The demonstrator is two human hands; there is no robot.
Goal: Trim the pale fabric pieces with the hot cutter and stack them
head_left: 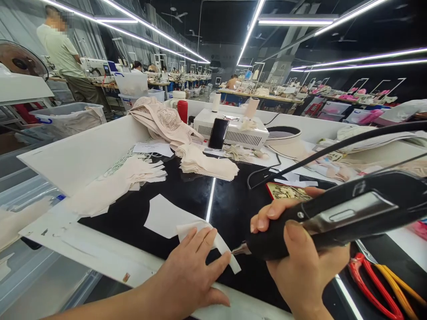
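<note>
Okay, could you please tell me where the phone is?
In the head view, the phone stands tilted near the centre, towards the far side of the table, before the white slotted box and behind a stack of beige fabric.

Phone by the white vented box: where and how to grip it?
Pinch the phone by both long side edges, near the top, from above and in front. It stands tilted back by the white vented box, upper edges apparently free; the fabric stack lies before its foot.

Dark phone (218, 133) (leaning back)
</note>
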